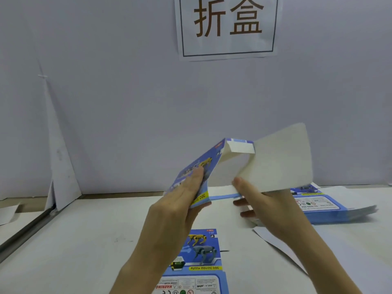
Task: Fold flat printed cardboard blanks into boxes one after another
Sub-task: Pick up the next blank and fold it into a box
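Item 1: half-opened blank, held in the air above the table, in front of me and slightly right of centre. Its blue printed panel faces left and is tilted. Its plain white inner side faces me on the right, with a large white flap standing up and outward. A small white tab is folded across the top between the two.

Item 2: my left hand, fingers laid straight along the blue printed panel and thumb tucked under its lower edge, pinching it.

Item 3: my right hand, thumb on the near face of the white panel and fingers beneath it, gripping its lower edge.

Item 4: stack of flat blanks, lying on the table at the right, behind my right forearm, edges slightly fanned.

Item 5: single flat blank, printed side up on the table between my forearms, showing robot dogs and "FUNNY MOVING DOG".

Item 6: loose white sheet, on the table, partly under my right forearm.

Item 7: paper sign, fixed to the white wall, two large brown characters in a frame.
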### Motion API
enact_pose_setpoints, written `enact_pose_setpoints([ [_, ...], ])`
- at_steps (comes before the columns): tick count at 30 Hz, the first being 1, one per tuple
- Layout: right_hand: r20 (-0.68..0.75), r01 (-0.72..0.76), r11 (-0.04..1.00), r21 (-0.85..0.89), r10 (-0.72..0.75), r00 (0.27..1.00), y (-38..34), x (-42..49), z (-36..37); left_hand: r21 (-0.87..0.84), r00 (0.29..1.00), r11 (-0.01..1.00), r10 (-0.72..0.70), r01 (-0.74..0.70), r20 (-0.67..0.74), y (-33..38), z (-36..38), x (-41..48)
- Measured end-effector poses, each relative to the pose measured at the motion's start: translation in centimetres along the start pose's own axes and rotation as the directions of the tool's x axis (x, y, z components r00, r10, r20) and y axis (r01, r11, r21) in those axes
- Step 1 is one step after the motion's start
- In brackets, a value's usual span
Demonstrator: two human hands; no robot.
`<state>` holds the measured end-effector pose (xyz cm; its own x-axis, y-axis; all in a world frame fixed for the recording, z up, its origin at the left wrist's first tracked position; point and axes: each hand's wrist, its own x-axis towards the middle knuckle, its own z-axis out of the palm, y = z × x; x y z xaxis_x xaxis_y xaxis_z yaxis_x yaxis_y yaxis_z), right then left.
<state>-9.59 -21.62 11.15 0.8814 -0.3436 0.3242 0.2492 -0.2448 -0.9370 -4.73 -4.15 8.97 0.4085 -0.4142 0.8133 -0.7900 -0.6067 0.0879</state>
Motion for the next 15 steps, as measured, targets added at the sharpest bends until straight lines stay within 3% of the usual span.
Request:
enact_pose_setpoints([
  [2,-0.107,0.067,0.994,0.086,-0.058,0.993,0.0,0.0,0.2,0.001,1.000,1.000,-0.007,0.007,0.021,-0.2,-0.4,0.0],
  [5,-0.269,0.194,0.979,0.055,-0.173,0.947,-0.2,0.0,0.4,-0.113,0.988,0.986,-0.108,0.120,0.107,-1.4,-0.7,-0.4],
  [8,-0.151,0.261,0.955,0.143,-0.239,0.959,-0.7,-0.4,0.4,-0.252,0.963,0.934,-0.221,0.255,0.153,-2.6,-1.2,-0.8],
  [11,-0.030,0.284,0.928,0.242,-0.285,0.958,-1.1,-0.5,0.0,-0.324,0.983,0.928,-0.164,0.182,0.082,-3.3,-1.6,-0.8],
  [15,-0.176,0.241,0.872,0.426,-0.181,0.968,-0.9,0.2,-0.7,-0.298,0.998,0.953,-0.028,0.045,0.062,-3.3,-1.9,-0.7],
])
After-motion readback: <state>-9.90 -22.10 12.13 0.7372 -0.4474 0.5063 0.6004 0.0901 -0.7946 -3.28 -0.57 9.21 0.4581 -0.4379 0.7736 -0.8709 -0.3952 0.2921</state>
